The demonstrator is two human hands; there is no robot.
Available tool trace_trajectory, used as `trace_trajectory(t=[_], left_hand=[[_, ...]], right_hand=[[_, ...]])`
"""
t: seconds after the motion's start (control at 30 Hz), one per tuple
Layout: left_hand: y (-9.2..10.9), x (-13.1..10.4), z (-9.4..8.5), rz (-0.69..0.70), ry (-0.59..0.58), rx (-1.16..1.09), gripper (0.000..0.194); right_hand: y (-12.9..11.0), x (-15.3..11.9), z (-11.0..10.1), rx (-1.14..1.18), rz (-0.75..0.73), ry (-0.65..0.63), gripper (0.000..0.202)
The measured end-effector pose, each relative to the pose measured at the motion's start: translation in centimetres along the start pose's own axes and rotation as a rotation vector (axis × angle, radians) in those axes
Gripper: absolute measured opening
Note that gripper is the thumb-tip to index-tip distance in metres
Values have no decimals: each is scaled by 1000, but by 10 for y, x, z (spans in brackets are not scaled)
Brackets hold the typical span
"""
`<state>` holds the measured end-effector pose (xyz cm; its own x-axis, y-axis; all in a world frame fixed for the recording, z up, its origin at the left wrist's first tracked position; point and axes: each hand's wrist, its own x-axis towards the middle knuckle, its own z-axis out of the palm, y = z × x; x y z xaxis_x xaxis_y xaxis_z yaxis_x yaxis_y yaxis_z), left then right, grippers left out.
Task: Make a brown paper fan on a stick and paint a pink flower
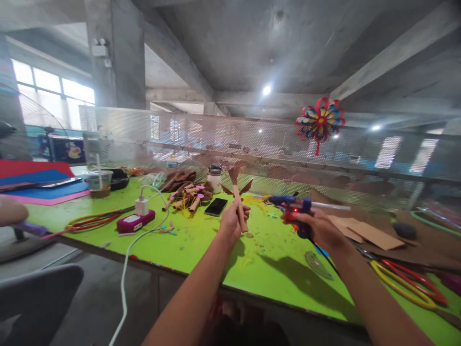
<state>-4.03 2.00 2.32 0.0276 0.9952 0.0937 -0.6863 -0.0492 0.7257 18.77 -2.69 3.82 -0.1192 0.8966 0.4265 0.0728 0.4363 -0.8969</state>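
Near the middle, my left hand [231, 220] is closed around a brown paper figure [241, 210], a rolled tube with pleated wings and a frayed top. My right hand [317, 225] grips a dark blue and black glue gun [303, 206] with a red light; its nozzle points left toward the figure, apart from it. A clear glue stick [334, 206] sticks out of the gun's rear. Behind my left hand lie a black phone [215, 207] and a pile of brown paper rolls [189, 197] with yellow strands.
A purple power socket [136, 221] with a white cable is at left, near scissors [95, 220]. Right are cardboard pieces [374, 232] and yellow- and red-handled scissors [403, 284]. A jar [214, 179] and perforated screen [230, 139] stand behind. Someone's arm [12, 211] shows far left.
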Motion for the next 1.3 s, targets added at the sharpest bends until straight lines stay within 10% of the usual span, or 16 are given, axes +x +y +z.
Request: trace_trajectory(t=[0.37, 1.3], left_hand=[[-13, 2, 1, 79, -12, 105, 12], [-26, -2, 2, 217, 67, 368, 25]], right_hand=[[4, 28, 56, -84, -117, -52, 50], [20, 13, 62, -485, -333, 75, 43]])
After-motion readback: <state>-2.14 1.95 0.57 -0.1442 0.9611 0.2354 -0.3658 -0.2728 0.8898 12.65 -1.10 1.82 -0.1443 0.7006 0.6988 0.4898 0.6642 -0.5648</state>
